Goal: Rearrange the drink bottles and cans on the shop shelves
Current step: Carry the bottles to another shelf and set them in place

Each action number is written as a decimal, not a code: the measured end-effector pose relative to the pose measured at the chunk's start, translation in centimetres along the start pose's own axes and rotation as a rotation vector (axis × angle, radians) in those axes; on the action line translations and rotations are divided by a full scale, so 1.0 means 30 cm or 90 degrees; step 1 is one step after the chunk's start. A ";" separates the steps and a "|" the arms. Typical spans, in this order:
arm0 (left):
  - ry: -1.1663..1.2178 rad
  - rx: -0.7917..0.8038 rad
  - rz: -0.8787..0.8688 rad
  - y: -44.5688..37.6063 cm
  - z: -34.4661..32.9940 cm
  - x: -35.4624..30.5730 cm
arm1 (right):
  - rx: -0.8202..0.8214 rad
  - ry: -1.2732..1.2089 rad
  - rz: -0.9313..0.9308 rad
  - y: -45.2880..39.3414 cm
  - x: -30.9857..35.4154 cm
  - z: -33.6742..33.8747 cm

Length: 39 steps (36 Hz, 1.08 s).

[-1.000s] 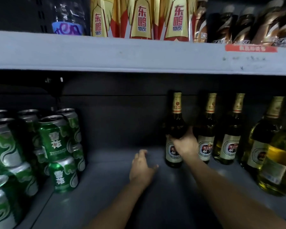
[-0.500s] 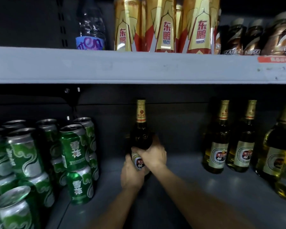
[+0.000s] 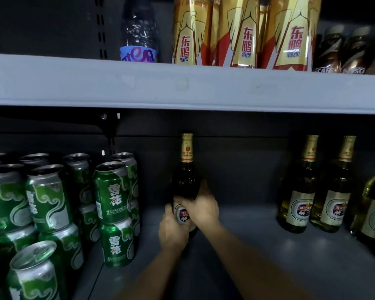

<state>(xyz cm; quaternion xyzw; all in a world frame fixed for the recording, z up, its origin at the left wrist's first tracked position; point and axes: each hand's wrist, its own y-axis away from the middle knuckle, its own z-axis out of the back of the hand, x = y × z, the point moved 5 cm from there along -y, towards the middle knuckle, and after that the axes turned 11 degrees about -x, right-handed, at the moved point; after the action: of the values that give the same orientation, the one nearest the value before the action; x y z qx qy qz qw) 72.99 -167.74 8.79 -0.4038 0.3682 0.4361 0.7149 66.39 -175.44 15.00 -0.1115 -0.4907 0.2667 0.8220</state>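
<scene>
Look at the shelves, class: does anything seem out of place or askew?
Yes: one green can at the lower left leans tilted, while its stacked neighbours stand upright. Nothing looks spilled or broken.

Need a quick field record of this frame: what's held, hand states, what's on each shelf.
held: dark beer bottle, upright on the lower shelf
left hand: grips the bottle's lower body
right hand: grips the bottle at the label
lower shelf, left: stacked green cans
lower shelf, right: row of pale beer bottles
upper shelf: gold cans, a water bottle, brown coffee bottles
</scene>
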 end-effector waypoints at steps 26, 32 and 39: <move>0.073 -0.147 -0.247 0.228 -0.204 -0.247 | -0.441 0.051 -0.086 -0.220 -0.454 0.662; 0.043 -0.057 -0.213 0.286 -0.336 -0.279 | -0.349 -0.035 -0.083 -0.274 -0.551 0.660; 0.010 -0.012 -0.180 0.326 -0.410 -0.284 | -0.247 -0.075 -0.151 -0.299 -0.630 0.648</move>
<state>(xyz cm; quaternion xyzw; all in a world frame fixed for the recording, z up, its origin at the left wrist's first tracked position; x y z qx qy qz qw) 58.89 -178.70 8.82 -0.4615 0.3091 0.3314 0.7627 45.39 -194.80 14.46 -0.1931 -0.5897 0.0747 0.7806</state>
